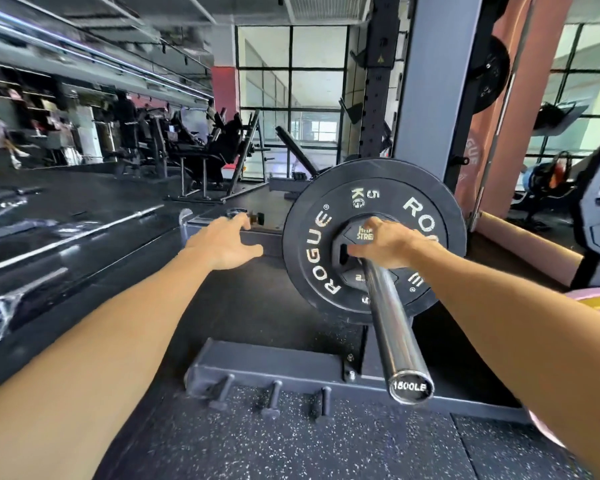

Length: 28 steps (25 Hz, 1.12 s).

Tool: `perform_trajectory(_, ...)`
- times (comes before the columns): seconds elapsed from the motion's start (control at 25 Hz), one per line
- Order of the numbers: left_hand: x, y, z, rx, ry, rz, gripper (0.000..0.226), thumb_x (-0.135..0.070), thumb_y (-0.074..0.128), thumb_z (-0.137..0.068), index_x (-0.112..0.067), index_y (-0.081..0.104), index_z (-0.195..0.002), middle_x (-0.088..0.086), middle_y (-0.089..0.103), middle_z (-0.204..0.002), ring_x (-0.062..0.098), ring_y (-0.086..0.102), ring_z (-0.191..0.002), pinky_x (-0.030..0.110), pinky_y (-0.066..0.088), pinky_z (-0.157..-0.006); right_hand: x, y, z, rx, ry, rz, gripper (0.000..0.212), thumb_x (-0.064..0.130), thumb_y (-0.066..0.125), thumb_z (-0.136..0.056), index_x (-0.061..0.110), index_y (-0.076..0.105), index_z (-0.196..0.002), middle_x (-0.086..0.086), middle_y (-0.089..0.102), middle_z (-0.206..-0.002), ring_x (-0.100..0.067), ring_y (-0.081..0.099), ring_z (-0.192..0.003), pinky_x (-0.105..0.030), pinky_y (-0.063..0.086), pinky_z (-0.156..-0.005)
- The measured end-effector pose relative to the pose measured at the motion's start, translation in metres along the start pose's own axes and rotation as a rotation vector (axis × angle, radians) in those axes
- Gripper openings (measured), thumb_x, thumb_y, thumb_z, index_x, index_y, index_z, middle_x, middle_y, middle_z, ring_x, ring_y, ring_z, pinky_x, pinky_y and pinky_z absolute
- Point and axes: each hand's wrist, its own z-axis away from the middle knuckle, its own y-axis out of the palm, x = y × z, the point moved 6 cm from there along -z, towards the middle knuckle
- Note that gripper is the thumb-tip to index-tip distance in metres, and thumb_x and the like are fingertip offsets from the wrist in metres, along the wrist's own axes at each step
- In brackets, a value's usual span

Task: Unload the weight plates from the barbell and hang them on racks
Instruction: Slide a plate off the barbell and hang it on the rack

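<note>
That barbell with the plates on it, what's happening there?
A person is unloading it. Their right hand grips the small plate at the front of the barbell sleeve, apparently about to slide it off. Behind it sits a larger 5 kg Rogue plate, not yet removed. The left hand is open and holds nothing, off to the side of the plates.

On sleeve: small plate [352, 252] in front of 5 kg plate [312, 244].
Behind plates: rack upright [433, 81].
Floor, left: rack base [257, 370].
</note>
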Motion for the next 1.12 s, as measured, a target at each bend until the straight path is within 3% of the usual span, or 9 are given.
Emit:
perform_trajectory(0.12,0.038,-0.027,0.025,-0.017,-0.042,0.024,0.058,-0.061,0.058,-0.083,-0.031,0.043,-0.129,0.004,0.045,-0.119,0.030,0.052,-0.103,0.043,0.047,-0.087,0.049,-0.010,0.012,-0.026,-0.115,-0.005,0.070,0.062,0.051,-0.088,0.021,0.035,-0.143,-0.004,0.053,-0.136,-0.027,0.047,-0.129,-0.041,0.036,-0.101)
perform_trajectory(0.24,0.068,-0.044,0.026,-0.027,-0.056,0.043,0.060,-0.065,0.057,-0.073,-0.034,0.045,-0.124,0.004,0.052,-0.111,0.030,0.056,-0.099,0.045,0.050,-0.088,0.090,-0.009,0.005,-0.038,-0.166,-0.018,0.070,0.063,0.049,-0.088,0.020,0.035,-0.142,-0.006,0.052,-0.137,-0.028,0.048,-0.127,-0.043,0.036,-0.103)
perform_trajectory(0.36,0.099,-0.044,0.000,-0.046,-0.079,0.045,0.052,-0.058,0.061,-0.078,-0.033,0.047,-0.122,0.004,0.053,-0.105,0.029,0.057,-0.095,0.044,0.051,-0.086,0.125,0.005,-0.031,-0.057,-0.228,-0.035,0.066,0.058,0.047,-0.092,0.017,0.034,-0.143,-0.010,0.049,-0.140,-0.031,0.047,-0.127,-0.044,0.037,-0.103)
perform_trajectory(0.48,0.123,-0.027,-0.047,-0.019,-0.082,0.025,0.051,-0.055,0.061,-0.081,-0.033,0.047,-0.124,0.003,0.054,-0.118,0.029,0.056,-0.101,0.046,0.050,-0.089,0.155,0.021,-0.082,-0.047,-0.277,-0.034,0.060,0.050,0.044,-0.097,0.014,0.033,-0.144,-0.014,0.049,-0.140,-0.035,0.049,-0.124,-0.044,0.040,-0.097)
perform_trajectory(0.64,0.144,-0.010,-0.128,-0.030,-0.067,0.051,0.052,-0.053,0.060,-0.087,-0.029,0.046,-0.131,0.007,0.055,-0.118,0.028,0.056,-0.101,0.044,0.048,-0.089,0.181,0.036,-0.166,-0.019,-0.279,-0.007,0.052,0.034,0.040,-0.102,0.009,0.029,-0.146,-0.018,0.049,-0.137,-0.037,0.052,-0.118,-0.039,0.041,-0.085)
perform_trajectory(0.8,0.150,0.029,-0.198,-0.020,-0.041,0.081,0.059,-0.050,0.059,-0.091,-0.027,0.042,-0.143,0.012,0.047,-0.138,0.031,0.047,-0.126,0.047,0.040,-0.103,0.200,0.062,-0.242,0.040,-0.195,0.155,0.047,0.005,0.040,-0.099,0.000,0.029,-0.145,-0.021,0.046,-0.139,-0.037,0.052,-0.120,-0.033,0.035,-0.076)
perform_trajectory(0.88,0.149,0.047,-0.223,0.002,-0.024,0.067,0.063,-0.052,0.059,-0.091,-0.028,0.040,-0.145,0.012,0.044,-0.143,0.032,0.043,-0.132,0.047,0.036,-0.108,0.206,0.073,-0.264,0.069,-0.192,0.202,0.042,-0.004,0.041,-0.094,-0.005,0.042,-0.136,-0.021,0.053,-0.128,-0.036,0.055,-0.113,-0.034,0.036,-0.074)
perform_trajectory(1.0,0.144,0.072,-0.251,0.041,-0.002,0.086,0.065,-0.052,0.060,-0.091,-0.029,0.037,-0.148,0.012,0.042,-0.144,0.032,0.042,-0.132,0.043,0.036,-0.107,0.213,0.099,-0.293,0.115,-0.249,0.228,0.028,-0.005,0.044,-0.090,-0.004,0.054,-0.116,-0.015,0.055,-0.099,-0.031,0.058,-0.085,-0.032,0.039,-0.071)
perform_trajectory(1.12,0.140,0.093,-0.276,0.041,0.022,0.108,0.064,-0.051,0.058,-0.093,-0.028,0.038,-0.149,0.014,0.044,-0.144,0.034,0.043,-0.131,0.043,0.038,-0.104,0.216,0.124,-0.318,0.114,-0.241,0.246,0.015,-0.009,0.044,-0.086,0.001,0.048,-0.096,-0.009,0.045,-0.076,-0.026,0.051,-0.073,-0.033,0.043,-0.069)
